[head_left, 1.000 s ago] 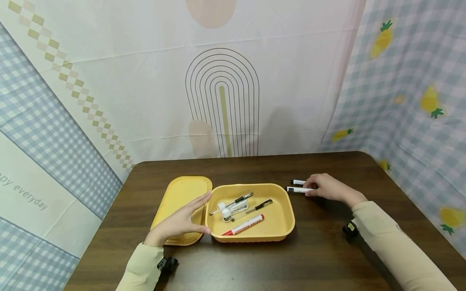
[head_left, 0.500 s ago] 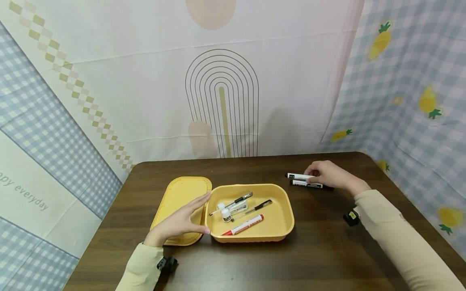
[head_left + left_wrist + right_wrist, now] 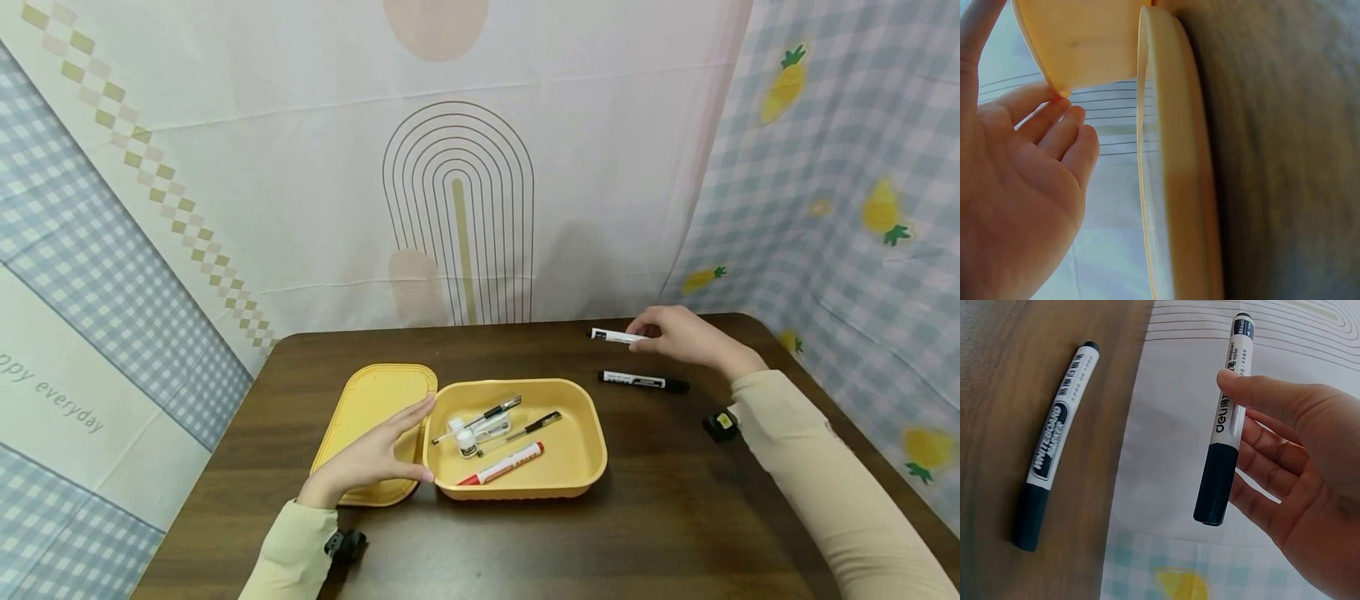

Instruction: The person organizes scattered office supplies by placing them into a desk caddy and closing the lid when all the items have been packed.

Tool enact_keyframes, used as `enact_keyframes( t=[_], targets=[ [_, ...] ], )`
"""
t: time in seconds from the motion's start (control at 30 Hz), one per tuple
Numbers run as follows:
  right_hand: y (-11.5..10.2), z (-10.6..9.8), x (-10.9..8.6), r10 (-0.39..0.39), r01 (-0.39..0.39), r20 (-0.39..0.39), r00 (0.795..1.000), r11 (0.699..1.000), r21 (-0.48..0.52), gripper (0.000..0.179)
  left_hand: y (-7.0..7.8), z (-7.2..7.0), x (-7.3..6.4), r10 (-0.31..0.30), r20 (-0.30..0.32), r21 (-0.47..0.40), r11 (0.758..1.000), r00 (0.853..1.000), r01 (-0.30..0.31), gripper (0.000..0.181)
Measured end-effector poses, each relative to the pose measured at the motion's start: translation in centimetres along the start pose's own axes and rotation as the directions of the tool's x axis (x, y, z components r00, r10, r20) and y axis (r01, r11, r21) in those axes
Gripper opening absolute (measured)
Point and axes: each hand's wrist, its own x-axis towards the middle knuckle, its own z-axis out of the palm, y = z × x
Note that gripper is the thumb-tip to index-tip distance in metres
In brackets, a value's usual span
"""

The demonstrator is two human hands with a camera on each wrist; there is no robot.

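Note:
My right hand (image 3: 678,337) pinches a white whiteboard marker with a black cap (image 3: 1224,434) between thumb and fingers, held up off the table at the back right. A second whiteboard marker (image 3: 1060,447) of the same look lies on the table below it. My left hand (image 3: 367,454) is spread at the left end of a yellow plastic box (image 3: 517,493), fingertips and thumb right at its rim. Inside the box are a red-capped marker (image 3: 502,464), two black pens (image 3: 534,425) and a small white bottle (image 3: 467,443).
A yellow lid (image 3: 382,400) lies flat left of the box, partly under my left hand in the head view. The dark wooden table (image 3: 525,550) ends at the back against a patterned cloth (image 3: 600,167). Another checked cloth (image 3: 847,250) hangs along the right.
My right hand has lifted one marker and carried it back, away from the box. The other marker now lies alone on the table. The left hand and box stay put.

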Motion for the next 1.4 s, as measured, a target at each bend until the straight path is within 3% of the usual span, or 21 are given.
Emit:
enact_keyframes(
  t=[0.27,0.67,1.13,1.4],
  targets=[
    [-1.0,-0.4,0.9,-0.038,0.038,-0.006,0.999,0.999,-0.005,0.024,0.0,0.0,-0.1,-0.010,-0.003,0.002,1.000,1.000,0.010,0.106],
    [-4.7,-0.4,3.2,-0.166,0.166,0.006,0.986,0.986,-0.029,0.017,0.1,0.1,-0.1,-0.019,-0.004,-0.012,1.000,1.000,0.019,0.106],
    [-10.3,-0.5,6.2,-0.289,0.291,0.045,0.956,0.956,-0.040,0.014,0.1,0.1,0.0,-0.003,-0.005,0.001,1.000,1.000,0.003,0.107],
    [-13.8,-0.5,7.5,-0.395,0.397,0.042,0.918,0.916,-0.055,0.012,0.1,0.0,0.0,-0.002,-0.002,0.009,1.000,1.000,0.002,0.106]
  ],
)
